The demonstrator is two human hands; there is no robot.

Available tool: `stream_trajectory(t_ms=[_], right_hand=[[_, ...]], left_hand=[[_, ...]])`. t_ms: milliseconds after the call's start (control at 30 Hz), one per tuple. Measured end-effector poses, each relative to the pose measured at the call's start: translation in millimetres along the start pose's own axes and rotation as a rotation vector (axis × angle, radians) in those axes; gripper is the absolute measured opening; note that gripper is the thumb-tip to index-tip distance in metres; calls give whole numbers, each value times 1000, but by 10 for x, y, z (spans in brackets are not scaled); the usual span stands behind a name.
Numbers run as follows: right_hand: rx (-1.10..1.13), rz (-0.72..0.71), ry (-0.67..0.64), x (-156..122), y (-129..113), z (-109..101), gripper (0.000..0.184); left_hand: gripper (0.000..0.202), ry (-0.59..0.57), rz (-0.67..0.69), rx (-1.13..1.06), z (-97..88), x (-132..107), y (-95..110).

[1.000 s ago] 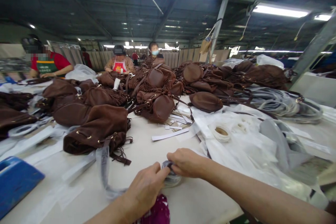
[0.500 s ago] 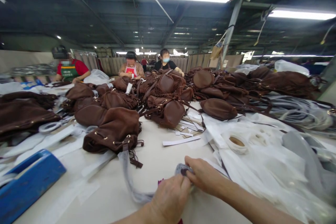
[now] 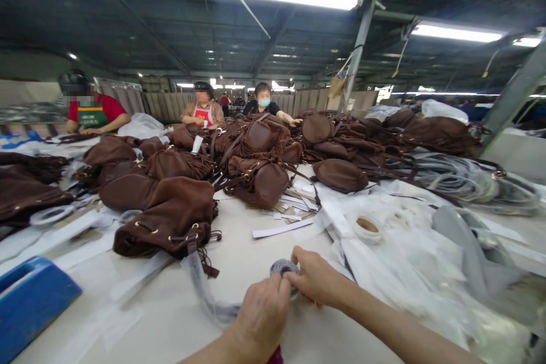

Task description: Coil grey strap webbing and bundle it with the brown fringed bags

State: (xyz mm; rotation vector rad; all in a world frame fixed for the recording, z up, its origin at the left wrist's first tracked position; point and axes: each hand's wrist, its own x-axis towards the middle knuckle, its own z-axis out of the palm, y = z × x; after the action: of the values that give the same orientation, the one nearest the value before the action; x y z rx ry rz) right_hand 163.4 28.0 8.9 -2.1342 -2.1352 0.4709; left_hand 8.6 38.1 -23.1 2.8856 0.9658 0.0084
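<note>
Low over the table at the front, my left hand (image 3: 262, 310) is closed round a bag strap (image 3: 205, 290) sheathed in cloudy, see-through plastic. That strap runs left to a brown drawstring bag (image 3: 170, 216) with gold eyelets, lying on its side. Beside the left fingers, my right hand (image 3: 318, 276) pinches the rolled-up end of the same strap, a small grey coil (image 3: 285, 267). The two hands touch, and the part of the strap between them is hidden. A bit of dark magenta cloth shows below my left wrist.
A blue tape dispenser (image 3: 36, 307) stands at the front left. Across the table's back lie heaped brown bags (image 3: 256, 182). White plastic sheets (image 3: 396, 250) and a tape roll (image 3: 367, 228) cover the right. Paper strips (image 3: 284, 226) lie mid-table. Several people work behind the heap.
The view has turned slightly right, so everything sits further left. The grey coil shows more above my fingers, and my hands have shifted on it, staying close together.
</note>
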Motion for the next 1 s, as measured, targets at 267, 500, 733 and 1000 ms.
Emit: stream_trajectory(t_ms=[267, 500, 733, 1000], right_hand=[[-61, -188, -65, 99, -24, -136, 14], [-119, -130, -39, 204, -172, -158, 26], [-197, -144, -73, 99, -176, -37, 21], [-231, -335, -131, 314, -218, -153, 19]], left_hand=[[25, 24, 163, 6, -161, -141, -407], [32, -30, 0, -10, -50, -107, -198], [30, -4, 89, -124, -64, -169, -258], [8, 31, 236, 66, -223, -189, -641]])
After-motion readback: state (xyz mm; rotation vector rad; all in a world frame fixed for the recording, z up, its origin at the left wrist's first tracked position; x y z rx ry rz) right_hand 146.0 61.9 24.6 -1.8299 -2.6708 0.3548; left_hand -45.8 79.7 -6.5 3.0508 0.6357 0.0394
